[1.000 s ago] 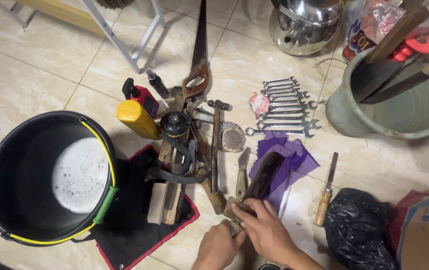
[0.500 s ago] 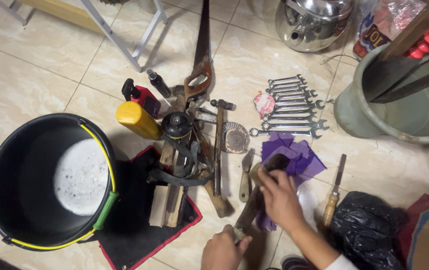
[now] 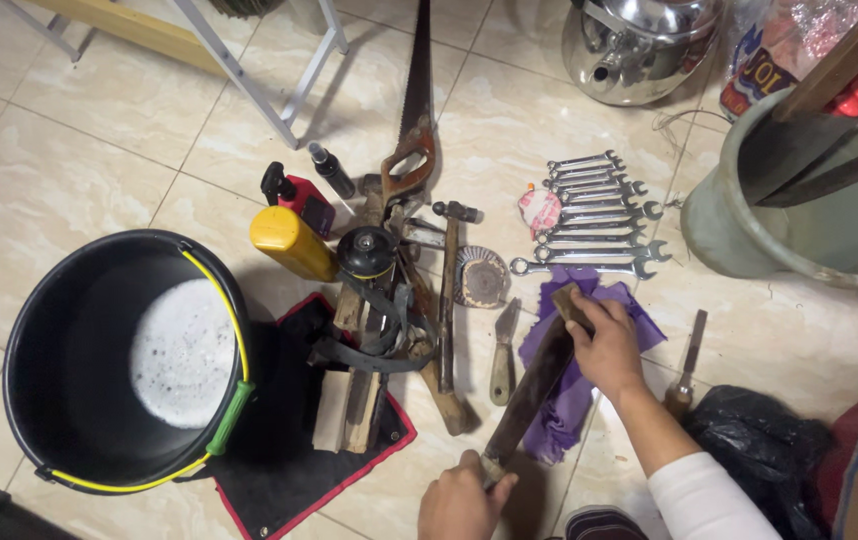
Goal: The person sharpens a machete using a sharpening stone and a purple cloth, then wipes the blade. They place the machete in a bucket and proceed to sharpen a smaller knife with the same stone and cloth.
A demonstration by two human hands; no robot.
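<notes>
The left hand [image 3: 464,497] grips the handle end of a long dark blade [image 3: 534,385]; the right hand [image 3: 604,345] closes over its far end, pressing it onto a purple cloth [image 3: 559,420] on the tiled floor [image 3: 99,150]; a row of wrenches [image 3: 594,215] lies just beyond; a black bucket [image 3: 59,330] of foamy water stands well to the left.

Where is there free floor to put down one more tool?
Bare tiles lie above the black bucket, left of the yellow bottle, and between the wrenches and the saw. Around the hammer it is crowded.
</notes>
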